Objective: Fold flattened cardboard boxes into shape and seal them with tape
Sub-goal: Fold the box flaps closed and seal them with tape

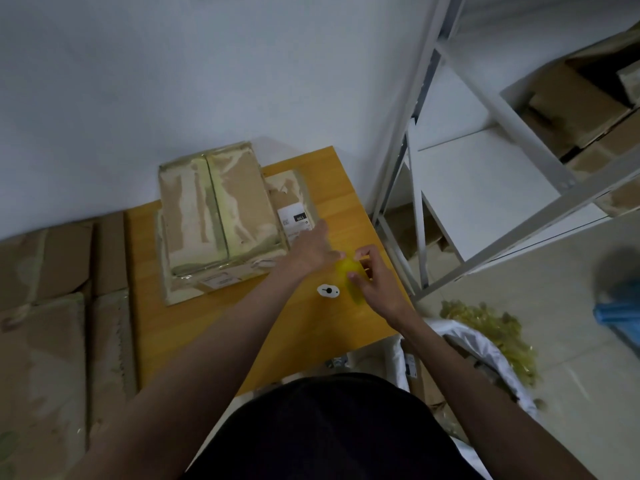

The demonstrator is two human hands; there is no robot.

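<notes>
Head view of an orange table (194,327); a taped cardboard box (216,209) sits toward its far side atop flatter taped cardboard, a second labelled box (292,202) just beside it on the right; the left hand (311,251) reaches forward with fingers extended, touching a blurred yellow strip, probably tape (348,277); the right hand (375,282) has curled fingers pinching the same strip; a small white tag (327,291) lies near the hands; flattened cardboard (45,323) is stacked at left; metal shelving (485,161) stands at right.
</notes>
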